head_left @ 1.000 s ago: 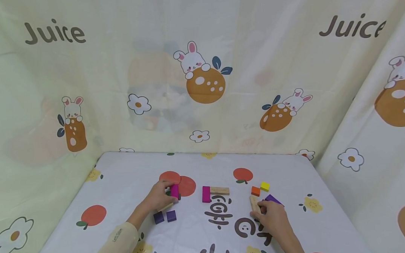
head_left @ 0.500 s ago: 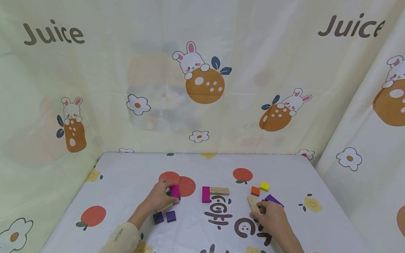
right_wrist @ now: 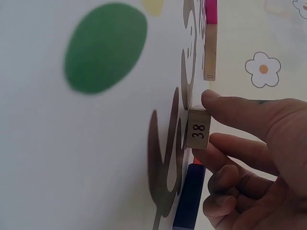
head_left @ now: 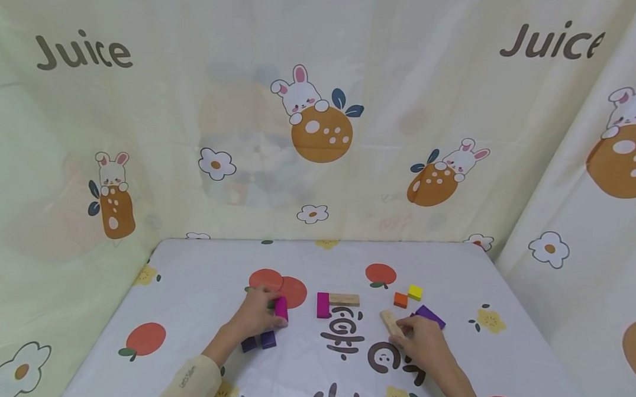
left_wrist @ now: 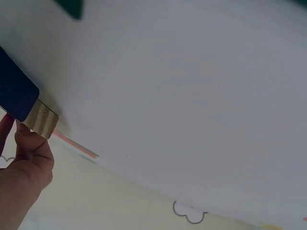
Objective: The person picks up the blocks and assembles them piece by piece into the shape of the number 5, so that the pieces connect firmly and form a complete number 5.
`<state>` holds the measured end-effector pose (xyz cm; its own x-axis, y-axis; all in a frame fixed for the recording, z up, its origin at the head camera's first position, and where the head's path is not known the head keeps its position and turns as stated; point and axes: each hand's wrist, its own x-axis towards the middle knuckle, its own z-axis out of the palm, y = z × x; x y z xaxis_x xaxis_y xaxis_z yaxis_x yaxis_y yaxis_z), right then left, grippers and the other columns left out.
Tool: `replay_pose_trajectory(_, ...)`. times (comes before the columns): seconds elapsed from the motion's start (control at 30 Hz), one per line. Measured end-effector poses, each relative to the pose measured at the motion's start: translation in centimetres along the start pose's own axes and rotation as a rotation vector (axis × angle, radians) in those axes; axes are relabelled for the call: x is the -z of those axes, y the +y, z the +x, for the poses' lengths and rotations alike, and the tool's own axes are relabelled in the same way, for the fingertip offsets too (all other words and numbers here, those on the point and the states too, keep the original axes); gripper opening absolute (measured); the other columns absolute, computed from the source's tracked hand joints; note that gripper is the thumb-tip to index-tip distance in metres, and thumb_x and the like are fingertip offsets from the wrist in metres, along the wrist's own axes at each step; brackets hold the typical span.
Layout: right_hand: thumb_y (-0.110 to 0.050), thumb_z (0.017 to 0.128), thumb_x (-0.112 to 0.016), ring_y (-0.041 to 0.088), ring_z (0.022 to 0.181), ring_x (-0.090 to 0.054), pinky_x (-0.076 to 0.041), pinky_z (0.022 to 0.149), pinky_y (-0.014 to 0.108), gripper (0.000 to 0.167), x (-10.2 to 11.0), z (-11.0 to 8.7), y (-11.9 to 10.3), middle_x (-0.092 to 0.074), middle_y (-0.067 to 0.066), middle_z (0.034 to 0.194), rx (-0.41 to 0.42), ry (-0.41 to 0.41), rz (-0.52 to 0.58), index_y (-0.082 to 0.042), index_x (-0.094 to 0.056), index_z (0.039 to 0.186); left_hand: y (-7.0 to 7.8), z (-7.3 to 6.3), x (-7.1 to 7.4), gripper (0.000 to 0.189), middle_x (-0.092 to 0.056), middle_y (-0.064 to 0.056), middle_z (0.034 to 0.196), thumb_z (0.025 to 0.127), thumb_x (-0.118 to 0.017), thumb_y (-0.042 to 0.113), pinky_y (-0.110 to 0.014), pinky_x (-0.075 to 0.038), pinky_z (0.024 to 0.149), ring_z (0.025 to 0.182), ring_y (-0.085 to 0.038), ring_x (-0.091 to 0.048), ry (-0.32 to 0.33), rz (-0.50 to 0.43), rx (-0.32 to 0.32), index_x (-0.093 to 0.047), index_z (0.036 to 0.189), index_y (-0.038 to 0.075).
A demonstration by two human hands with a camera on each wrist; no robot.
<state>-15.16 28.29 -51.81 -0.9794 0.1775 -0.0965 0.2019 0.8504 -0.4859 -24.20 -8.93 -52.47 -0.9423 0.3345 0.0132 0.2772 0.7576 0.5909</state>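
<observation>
My left hand (head_left: 256, 312) pinches a magenta block (head_left: 281, 309) on the left of the table, with two dark purple blocks (head_left: 268, 339) just below it. In the left wrist view, the ridged end of a plain wooden block (left_wrist: 42, 119) shows beside a dark blue-looking block (left_wrist: 17, 88), next to the left fingers; the head view hides that wooden block. My right hand (head_left: 424, 341) pinches another plain wooden block (head_left: 392, 324) between thumb and fingers. Its end, marked 38, faces the right wrist camera. A purple block (head_left: 431, 317) lies just beyond the right hand.
Between the hands, a magenta block (head_left: 322, 305) touches a plain wooden block (head_left: 344, 300). An orange block (head_left: 400, 300) and a yellow block (head_left: 415, 292) sit behind the right hand. Printed curtains (head_left: 255, 225) enclose the white patterned table (head_left: 204, 286).
My left hand has brought the magenta block slightly right and nearer, covering the wooden block beside it. My right hand has slid its wooden block a little to the left, away from the purple block.
</observation>
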Motion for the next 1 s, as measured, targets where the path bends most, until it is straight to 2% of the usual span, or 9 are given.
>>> replay_pose_trajectory(0.27,-0.022,0.085,-0.090,0.016,0.088,-0.059,-0.056,0.082,0.039,0.038,-0.1,0.0,-0.2,-0.078,0.005,0.105,0.052,-0.009,-0.008,-0.006,-0.080,0.117,0.4,-0.8,-0.4,0.070,-0.064,-0.016,0.131,0.075,-0.097,0.031,-0.051,-0.056,0.103,0.125,-0.033,-0.056,-0.027,0.024,-0.062,-0.072,0.133,0.000)
replay_pose_trajectory(0.53,-0.019,0.086,-0.089,0.016,0.095,-0.064,-0.058,0.092,0.047,0.030,-0.2,0.2,-0.4,-0.078,0.002,0.104,0.107,-0.028,-0.013,-0.010,-0.082,0.114,1.0,-1.0,-0.7,0.071,-0.065,-0.016,0.130,0.075,-0.097,0.033,-0.052,-0.054,0.103,0.121,-0.030,-0.057,-0.055,0.053,-0.112,-0.071,0.132,-0.002)
replay_pose_trajectory(0.73,-0.016,0.087,-0.087,0.026,0.113,-0.069,-0.056,0.103,0.057,0.026,-0.3,0.1,-0.8,-0.078,0.005,0.113,0.117,-0.041,-0.004,-0.012,-0.082,0.112,1.6,-1.3,-1.2,0.069,-0.066,-0.012,0.125,0.075,-0.097,0.034,-0.047,-0.055,0.095,0.113,-0.023,-0.057,-0.077,0.059,-0.147,-0.073,0.131,0.001)
replay_pose_trajectory(0.83,-0.016,0.087,-0.087,0.026,0.112,-0.069,-0.057,0.102,0.055,0.025,-0.5,0.1,-0.9,-0.077,0.005,0.114,0.124,-0.048,-0.013,-0.013,-0.083,0.112,2.0,-1.6,-1.5,0.069,-0.066,-0.010,0.124,0.075,-0.097,0.033,-0.044,-0.057,0.093,0.115,-0.023,-0.056,-0.088,0.064,-0.137,-0.073,0.132,0.003)
replay_pose_trajectory(1.0,-0.014,0.087,-0.087,0.018,0.102,-0.067,-0.060,0.091,0.046,0.023,-0.7,0.2,-1.0,-0.077,0.002,0.110,0.157,-0.057,-0.018,-0.014,-0.083,0.110,2.7,-1.8,-2.0,0.069,-0.066,-0.009,0.126,0.077,-0.096,0.035,-0.045,-0.059,0.098,0.121,-0.025,-0.057,-0.108,0.084,-0.115,-0.072,0.134,0.006)
